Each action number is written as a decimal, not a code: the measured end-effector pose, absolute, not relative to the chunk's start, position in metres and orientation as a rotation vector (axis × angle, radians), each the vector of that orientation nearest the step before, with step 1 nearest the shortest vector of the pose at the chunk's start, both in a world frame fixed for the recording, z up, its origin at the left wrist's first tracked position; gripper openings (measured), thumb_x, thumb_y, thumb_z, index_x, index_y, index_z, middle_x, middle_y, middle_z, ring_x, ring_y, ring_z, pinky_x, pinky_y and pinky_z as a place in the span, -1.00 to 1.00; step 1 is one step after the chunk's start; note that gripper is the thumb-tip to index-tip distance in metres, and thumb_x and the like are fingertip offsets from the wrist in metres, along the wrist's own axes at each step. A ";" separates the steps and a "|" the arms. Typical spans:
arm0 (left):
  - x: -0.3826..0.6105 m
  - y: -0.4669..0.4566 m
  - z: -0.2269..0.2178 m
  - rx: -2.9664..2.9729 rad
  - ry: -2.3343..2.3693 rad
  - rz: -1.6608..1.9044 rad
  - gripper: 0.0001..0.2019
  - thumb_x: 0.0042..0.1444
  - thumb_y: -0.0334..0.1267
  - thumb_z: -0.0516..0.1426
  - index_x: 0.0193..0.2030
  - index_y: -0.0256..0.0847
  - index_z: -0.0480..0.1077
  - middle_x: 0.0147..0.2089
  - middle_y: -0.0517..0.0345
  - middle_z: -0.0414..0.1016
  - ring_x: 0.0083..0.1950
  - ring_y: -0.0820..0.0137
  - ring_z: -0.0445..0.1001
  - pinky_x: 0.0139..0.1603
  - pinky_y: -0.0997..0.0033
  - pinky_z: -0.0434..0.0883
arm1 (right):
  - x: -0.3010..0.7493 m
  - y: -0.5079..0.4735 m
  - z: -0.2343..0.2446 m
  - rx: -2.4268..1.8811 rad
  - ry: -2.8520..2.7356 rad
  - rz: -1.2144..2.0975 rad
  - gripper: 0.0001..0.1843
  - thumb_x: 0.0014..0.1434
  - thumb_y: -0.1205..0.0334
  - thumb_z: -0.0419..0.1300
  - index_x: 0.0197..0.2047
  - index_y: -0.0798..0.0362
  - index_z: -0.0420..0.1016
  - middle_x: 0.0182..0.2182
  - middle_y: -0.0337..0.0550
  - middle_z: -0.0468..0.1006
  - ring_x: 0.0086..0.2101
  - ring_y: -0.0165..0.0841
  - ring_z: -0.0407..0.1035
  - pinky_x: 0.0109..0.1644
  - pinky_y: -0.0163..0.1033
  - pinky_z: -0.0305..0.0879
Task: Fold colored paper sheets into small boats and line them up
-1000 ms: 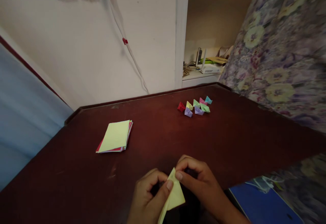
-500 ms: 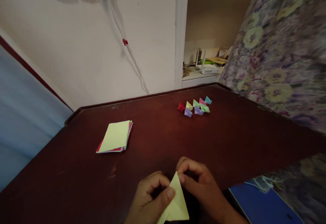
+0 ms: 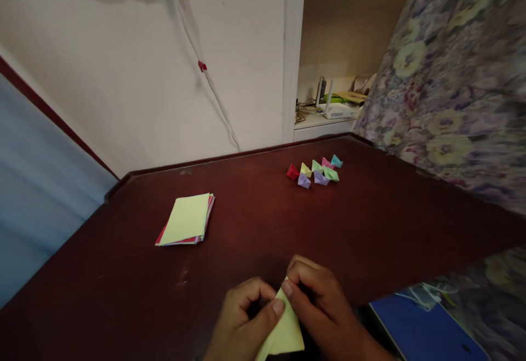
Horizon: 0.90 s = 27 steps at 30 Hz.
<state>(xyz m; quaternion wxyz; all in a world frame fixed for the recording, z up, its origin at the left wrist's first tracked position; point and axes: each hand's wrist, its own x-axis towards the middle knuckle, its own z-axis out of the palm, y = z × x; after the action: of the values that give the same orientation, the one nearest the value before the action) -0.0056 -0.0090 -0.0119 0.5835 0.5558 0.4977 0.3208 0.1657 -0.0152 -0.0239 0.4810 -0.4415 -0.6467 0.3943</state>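
Both hands hold a folded yellow paper (image 3: pixel 285 332) just above the near edge of the dark red table (image 3: pixel 263 218). My left hand (image 3: pixel 242 322) pinches its left side between thumb and curled fingers. My right hand (image 3: pixel 318 309) presses thumb and fingers against the paper's top corner. The paper forms a pointed, triangular shape, and its lower part runs out of the picture.
A stack of coloured paper sheets (image 3: pixel 187 220), yellow on top, lies at the left. Several small folded paper pieces (image 3: pixel 315 171) in mixed colours sit at the far right. A blue book (image 3: pixel 423 331) lies near right. Floral fabric (image 3: pixel 447 76) and a shelf with a router (image 3: pixel 335 108) stand behind.
The hands have drawn slightly closer together on the yellow paper, and the right thumb has moved onto its tip. The paper has turned from edge-on to a flatter triangle.
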 end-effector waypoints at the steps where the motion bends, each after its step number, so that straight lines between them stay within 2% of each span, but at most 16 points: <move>1: -0.006 -0.009 -0.013 1.305 1.162 0.754 -0.64 0.04 0.06 0.28 -0.53 -0.19 0.45 -0.53 0.23 0.31 -0.47 0.41 0.20 -0.51 0.49 0.19 | 0.165 -0.015 -0.024 -1.084 -1.583 0.954 -0.66 0.36 0.23 0.06 -0.48 0.01 0.22 -0.48 -0.27 0.30 -0.43 -0.38 0.22 -0.34 -0.26 0.13; 14: -0.009 -0.007 -0.010 1.238 1.181 0.756 -0.66 0.01 0.03 0.31 -0.49 -0.20 0.41 -0.50 0.24 0.34 -0.45 0.40 0.24 -0.46 0.48 0.22 | 0.167 -0.015 -0.028 -1.072 -1.332 0.983 -0.65 0.38 0.10 0.08 -0.45 0.00 0.31 -0.47 -0.27 0.30 -0.45 -0.37 0.21 -0.37 -0.28 0.17; 18: -0.012 -0.005 -0.012 1.111 1.143 0.936 -0.66 0.00 -0.02 0.35 -0.49 -0.21 0.39 -0.52 0.29 0.30 -0.47 0.45 0.20 -0.47 0.52 0.19 | 0.167 -0.015 -0.032 -1.067 -1.163 1.069 -0.67 0.33 0.04 0.17 -0.43 0.00 0.35 -0.45 -0.26 0.31 -0.42 -0.36 0.21 -0.35 -0.29 0.18; 20: -0.013 -0.004 -0.013 1.010 1.103 1.053 -0.69 0.00 -0.07 0.36 -0.47 -0.22 0.40 -0.51 0.29 0.31 -0.45 0.44 0.24 -0.44 0.51 0.24 | 0.167 -0.015 -0.034 -1.068 -1.133 1.165 -0.69 0.27 0.01 0.23 -0.42 0.00 0.36 -0.44 -0.26 0.31 -0.40 -0.35 0.21 -0.34 -0.29 0.19; 24: -0.010 -0.002 -0.014 0.806 1.072 1.220 -0.74 -0.04 -0.13 0.40 -0.39 -0.21 0.46 -0.47 0.27 0.38 -0.44 0.44 0.30 -0.40 0.48 0.34 | 0.160 -0.019 -0.039 -1.103 -1.280 1.331 -0.68 0.19 -0.01 0.28 -0.44 0.01 0.37 -0.47 -0.27 0.32 -0.40 -0.33 0.22 -0.31 -0.28 0.22; 27: -0.009 -0.001 -0.013 0.779 1.085 1.257 -0.73 -0.04 -0.12 0.40 -0.38 -0.21 0.46 -0.49 0.29 0.37 -0.47 0.46 0.28 -0.45 0.52 0.32 | 0.157 -0.021 -0.043 -1.084 -1.466 1.352 -0.77 0.15 0.04 0.32 -0.40 0.00 0.49 -0.42 -0.24 0.41 -0.34 -0.31 0.29 -0.22 -0.25 0.25</move>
<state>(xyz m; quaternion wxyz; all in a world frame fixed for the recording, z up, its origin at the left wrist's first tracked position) -0.0087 -0.0010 -0.0129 0.6082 0.3370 0.4696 0.5441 0.1570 -0.0213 -0.0427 0.4224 -0.4330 -0.5853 0.5399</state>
